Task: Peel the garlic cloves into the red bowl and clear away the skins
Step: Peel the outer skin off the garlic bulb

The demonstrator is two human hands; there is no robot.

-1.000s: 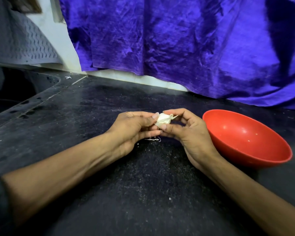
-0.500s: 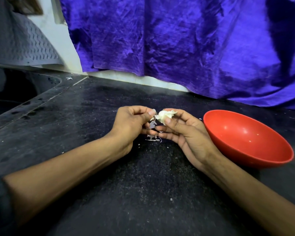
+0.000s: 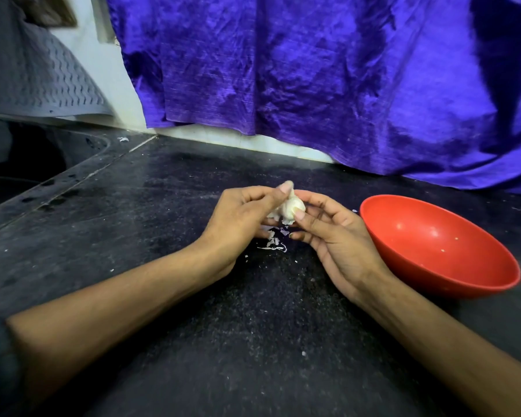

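Both hands meet above the dark surface (image 3: 163,296): the right hand (image 3: 328,236) grips a garlic bulb (image 3: 292,207) between thumb and fingers; the left hand (image 3: 241,218) pinches its papery tip. Loose skins (image 3: 272,245) lie directly beneath; the red bowl (image 3: 439,245) stands just beside the right hand.

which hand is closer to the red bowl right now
Right. The right hand sits just beside the red bowl's near rim, its fingers holding the garlic. The left hand is on the garlic's far side from the bowl, pinching its skin.
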